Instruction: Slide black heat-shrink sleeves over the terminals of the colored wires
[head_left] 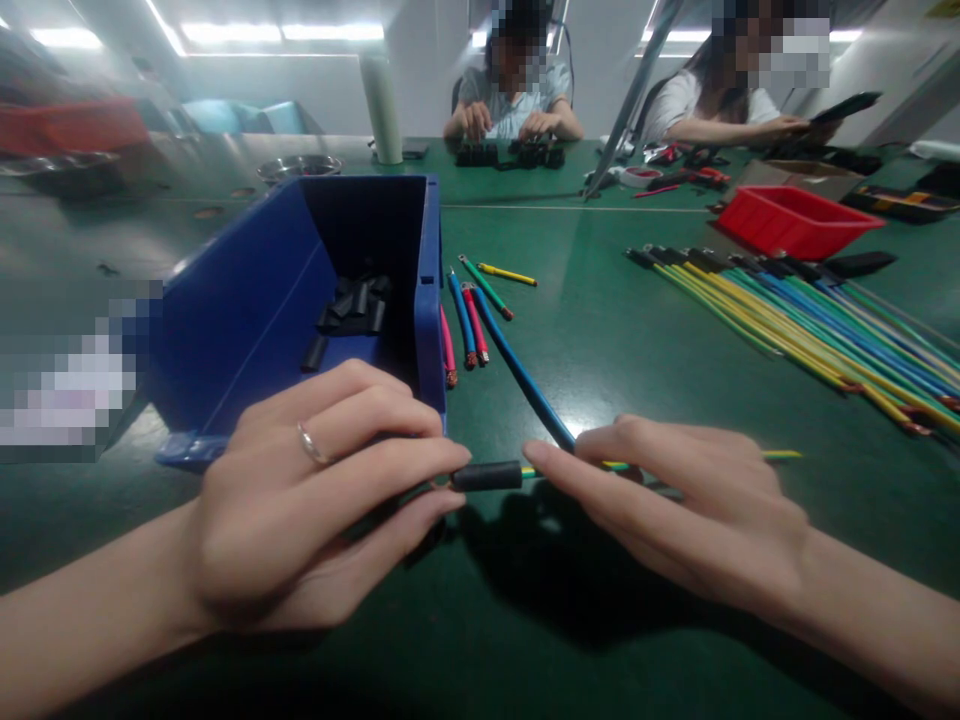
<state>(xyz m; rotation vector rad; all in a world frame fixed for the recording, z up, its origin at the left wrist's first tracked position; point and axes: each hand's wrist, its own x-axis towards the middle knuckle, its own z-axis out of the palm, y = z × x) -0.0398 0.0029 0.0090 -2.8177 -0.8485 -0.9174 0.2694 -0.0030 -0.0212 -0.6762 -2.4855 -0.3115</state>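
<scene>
A short black sleeve sits around a thin yellow-green wire in front of me. My left hand, with a ring on one finger, pinches the sleeve's left end between thumb and fingertips. Some dark thing shows under these fingers, too hidden to name. To the right of the sleeve, my right hand is closed on the wire, whose tail sticks out beyond the knuckles. Just behind my right fingers lies a thick blue cable. Several more black sleeves lie in the blue bin beyond my left hand.
Short red, blue, green and yellow cables lie beside the bin. At right is a row of long cables near a red tray. Two people sit across the green table. A metal bowl stands behind the bin.
</scene>
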